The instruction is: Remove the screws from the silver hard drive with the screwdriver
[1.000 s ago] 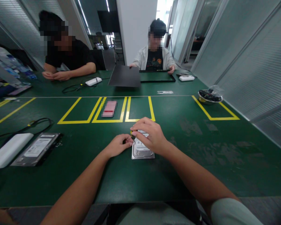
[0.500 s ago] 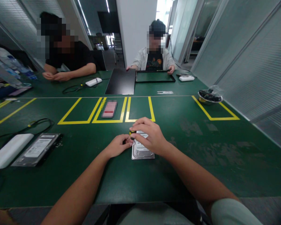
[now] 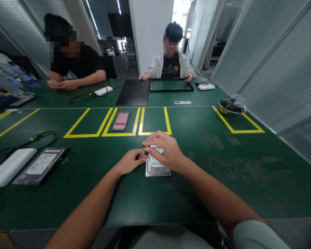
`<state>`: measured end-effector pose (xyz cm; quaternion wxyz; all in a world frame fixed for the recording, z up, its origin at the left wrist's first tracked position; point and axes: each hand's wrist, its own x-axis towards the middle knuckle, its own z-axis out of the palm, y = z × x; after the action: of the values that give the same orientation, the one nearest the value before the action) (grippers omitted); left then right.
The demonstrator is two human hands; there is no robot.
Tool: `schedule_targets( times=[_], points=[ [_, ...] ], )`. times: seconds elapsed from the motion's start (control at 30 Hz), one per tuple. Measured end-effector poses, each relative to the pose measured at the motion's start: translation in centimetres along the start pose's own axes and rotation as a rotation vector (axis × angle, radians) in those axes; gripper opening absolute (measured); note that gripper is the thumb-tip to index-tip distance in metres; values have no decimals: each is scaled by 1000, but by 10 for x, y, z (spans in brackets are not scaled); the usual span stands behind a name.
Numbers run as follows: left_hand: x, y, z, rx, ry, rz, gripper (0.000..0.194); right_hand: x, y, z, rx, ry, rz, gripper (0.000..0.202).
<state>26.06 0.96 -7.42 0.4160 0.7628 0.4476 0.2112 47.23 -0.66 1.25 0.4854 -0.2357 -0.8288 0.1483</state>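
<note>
A silver hard drive (image 3: 159,169) with a white label lies flat on the green table in front of me. My right hand (image 3: 164,148) is over its upper part, thumb and fingers closed around the short yellow-and-black handle of a screwdriver (image 3: 145,149). The handle stands at the drive's upper left edge; its tip is hidden. My left hand (image 3: 131,160) rests on the table at the drive's left side. Its thumb and fingers are drawn together beside the drive and below the handle, and what they pinch is hidden.
A second hard drive (image 3: 43,165) lies at the left next to a white power bank (image 3: 11,167) and its cable. Yellow tape frames and a pink phone-like object (image 3: 121,121) lie ahead. A bowl (image 3: 232,108) is far right. Across sit two people, one touching a black panel (image 3: 132,92) and frame (image 3: 172,90).
The screwdriver handle has turned slightly in my right fingers, which shifted a little. My left hand and the drive stay put. Across the table, the black panel moved slightly left.
</note>
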Motion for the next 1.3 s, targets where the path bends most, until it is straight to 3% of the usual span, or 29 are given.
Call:
schedule_targets(
  times=[1.3],
  points=[
    [0,2,-1,-13,-6,8,16,1,3,0,-1,25,-76,11]
  ],
)
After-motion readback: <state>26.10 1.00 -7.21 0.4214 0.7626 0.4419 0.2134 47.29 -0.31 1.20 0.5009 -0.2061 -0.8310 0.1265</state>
